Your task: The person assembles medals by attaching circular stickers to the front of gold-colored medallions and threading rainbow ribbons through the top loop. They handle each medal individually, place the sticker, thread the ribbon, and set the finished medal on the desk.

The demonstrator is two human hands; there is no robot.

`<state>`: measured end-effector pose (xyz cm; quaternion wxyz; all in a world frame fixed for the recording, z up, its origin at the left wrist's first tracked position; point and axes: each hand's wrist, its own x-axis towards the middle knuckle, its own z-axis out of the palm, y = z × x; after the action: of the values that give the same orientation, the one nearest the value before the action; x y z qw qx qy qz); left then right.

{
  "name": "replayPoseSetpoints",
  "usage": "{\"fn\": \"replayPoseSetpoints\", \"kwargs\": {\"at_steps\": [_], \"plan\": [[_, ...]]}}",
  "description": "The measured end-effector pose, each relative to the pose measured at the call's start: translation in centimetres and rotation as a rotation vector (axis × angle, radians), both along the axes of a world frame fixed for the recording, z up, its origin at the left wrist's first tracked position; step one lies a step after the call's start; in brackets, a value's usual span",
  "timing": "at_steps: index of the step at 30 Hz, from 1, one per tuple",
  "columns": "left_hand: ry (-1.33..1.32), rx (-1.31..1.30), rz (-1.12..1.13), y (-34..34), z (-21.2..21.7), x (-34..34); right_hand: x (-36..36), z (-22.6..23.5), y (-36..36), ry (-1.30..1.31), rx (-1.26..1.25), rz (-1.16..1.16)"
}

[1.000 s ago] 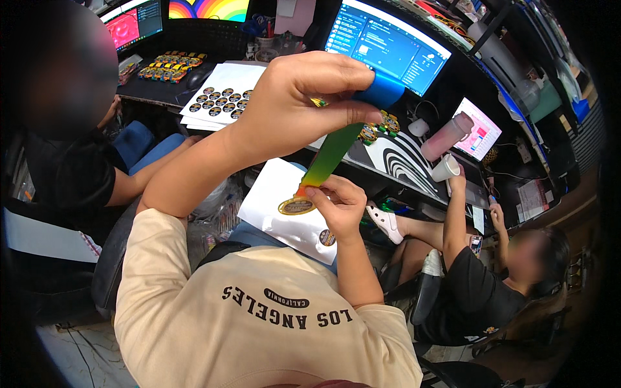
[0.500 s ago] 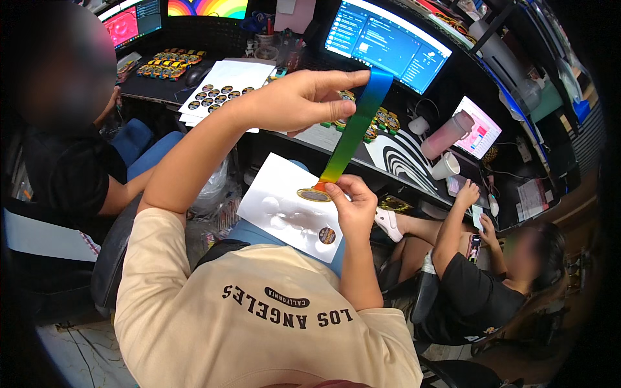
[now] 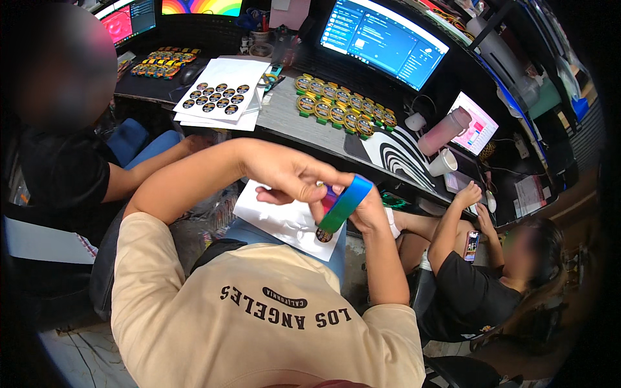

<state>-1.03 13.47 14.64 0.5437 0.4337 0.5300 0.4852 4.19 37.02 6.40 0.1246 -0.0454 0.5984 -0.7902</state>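
Left of centre, the white sheet [image 3: 255, 213] could slip if a wrist brushes it. Over it, the left hand [image 3: 288, 171] meets the coloured ribbon [image 3: 354, 202] mid-frame, grip unclear; slack fingers might let it unwind. Just right, the right hand's [image 3: 372, 212] fingers are hidden: cannot tell.

Ribbon [image 3: 350, 202] went from bright blue into green, with a pinkish-purple bit on the inside. Medals [image 3: 337, 105] on the grey surface [image 3: 278, 111] were gold with black faces. Mat [image 3: 402, 158] had curvy black and white stripes, tumbler [image 3: 442, 132] was dusty pink, cup [image 3: 443, 163] plain white, shirt [image 3: 213, 323] cream with black lettering.
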Motion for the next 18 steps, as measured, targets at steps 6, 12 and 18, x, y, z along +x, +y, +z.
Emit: {"fn": "replayPoseSetpoints", "kwargs": {"at_steps": [6,12,18], "plan": [[-0.111,-0.104,0.088,0.1,-1.0,-0.1,1.3,6.6,1.6,1.67,1.159,-0.382],[0.046,0.007,0.152,-0.6,-0.2,0.3,1.4,10.3,1.0,1.999,1.116,-0.14],[0.135,0.012,0.263,-0.4,-0.5,0.7,1.2,9.6,0.3,1.781,1.096,-0.208]]}}
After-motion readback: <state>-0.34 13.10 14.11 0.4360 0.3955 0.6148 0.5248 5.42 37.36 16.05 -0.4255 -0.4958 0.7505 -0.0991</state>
